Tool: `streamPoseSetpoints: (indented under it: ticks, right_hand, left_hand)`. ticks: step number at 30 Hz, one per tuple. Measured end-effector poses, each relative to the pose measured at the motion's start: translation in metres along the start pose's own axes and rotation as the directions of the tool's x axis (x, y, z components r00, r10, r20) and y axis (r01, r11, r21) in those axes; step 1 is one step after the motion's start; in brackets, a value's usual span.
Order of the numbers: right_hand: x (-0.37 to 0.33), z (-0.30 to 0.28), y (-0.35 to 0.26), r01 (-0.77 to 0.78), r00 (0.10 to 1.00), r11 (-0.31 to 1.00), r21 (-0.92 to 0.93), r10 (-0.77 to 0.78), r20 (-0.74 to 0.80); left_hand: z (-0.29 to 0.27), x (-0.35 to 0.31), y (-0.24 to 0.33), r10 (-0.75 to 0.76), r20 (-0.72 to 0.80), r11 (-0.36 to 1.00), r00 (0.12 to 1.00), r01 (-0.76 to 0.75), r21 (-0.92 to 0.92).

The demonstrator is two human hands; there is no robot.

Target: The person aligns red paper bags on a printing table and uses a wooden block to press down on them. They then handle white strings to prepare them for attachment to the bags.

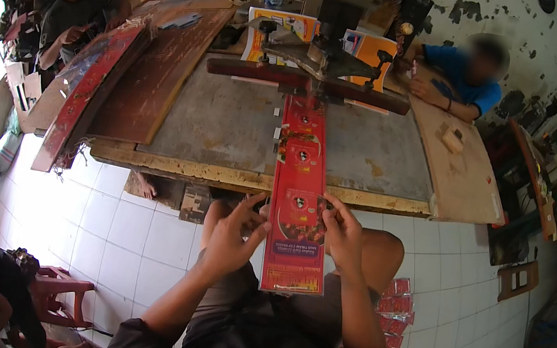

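Observation:
A long red strip of printed plastic packaging film [295, 220] runs from above my lap over the table's front edge. Its far end goes in under the dark metal press [322, 57] with a wide crossbar. My left hand [238, 233] is closed at the strip's left edge, thumb and fingers against it. Across from it, my right hand [342, 239] grips the right edge between thumb and fingers. The near end of the strip hangs past both hands. The film under the crossbar is hidden.
The grey worktop [228, 122] has a worn wooden front edge. More red film [87, 93] lies over boards at left. A wooden block [453, 140] rests on the right board. Red packets [395, 309] lie on the tiled floor. Other people sit at both sides.

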State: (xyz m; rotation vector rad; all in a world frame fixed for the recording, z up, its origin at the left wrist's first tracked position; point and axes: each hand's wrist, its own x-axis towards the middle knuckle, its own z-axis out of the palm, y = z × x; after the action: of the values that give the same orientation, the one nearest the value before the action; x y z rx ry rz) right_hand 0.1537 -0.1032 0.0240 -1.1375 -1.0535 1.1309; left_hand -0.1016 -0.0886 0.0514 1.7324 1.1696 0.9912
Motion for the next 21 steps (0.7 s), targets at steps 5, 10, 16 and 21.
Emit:
streamPoseSetpoints:
  ticks: [5,10,16,21]
  right_hand:
    - [0.003,-0.003,0.003,0.009,1.000,1.000,0.013,-0.009,-0.027]
    - [0.004,-0.012,-0.008,0.182,0.929,0.783,-0.594,-0.335,-0.157]
    - [0.057,-0.026,-0.021,0.526,0.792,0.353,-0.774,-0.535,0.294]
    - [0.068,-0.035,-0.022,0.472,0.839,0.322,-0.821,-0.451,0.305]
  left_hand:
    - [-0.014,0.031,0.000,0.225,-0.075,0.938,0.971,-0.195,0.287]
    - [-0.019,0.073,-0.013,0.566,-0.085,0.729,0.820,-0.451,0.514]
    - [-0.012,0.093,-0.024,0.532,0.037,0.735,0.846,-0.483,0.476]
    - [-0.001,0.096,-0.029,0.516,0.121,0.718,0.848,-0.506,0.478]
